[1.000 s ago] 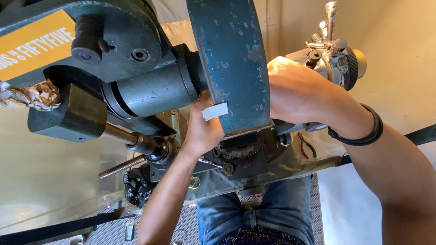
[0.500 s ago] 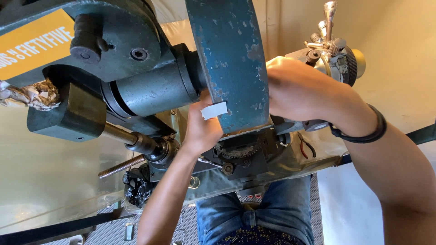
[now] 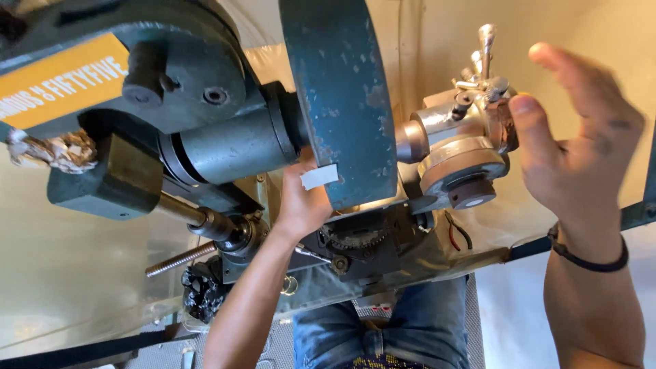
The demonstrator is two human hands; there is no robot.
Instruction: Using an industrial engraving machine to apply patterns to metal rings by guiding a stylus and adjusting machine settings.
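Observation:
My left hand reaches up under a big teal machine and rests against the back of its flat teal guard, beside a small white tape patch. Its fingers are hidden behind the guard. My right hand, with a black band on the wrist, hangs in the air with fingers spread and holds nothing. Its thumb is just to the right of a shiny metal head with small levers, barely apart from it.
A grey cylinder housing and a dark block jut out on the left, below an orange label plate. A threaded rod sticks out low. Red and black wires hang under the head. Blue jeans are below.
My right hand has come off the metal head and moved right, opening up; the head is now uncovered. My left hand has stayed at the guard.

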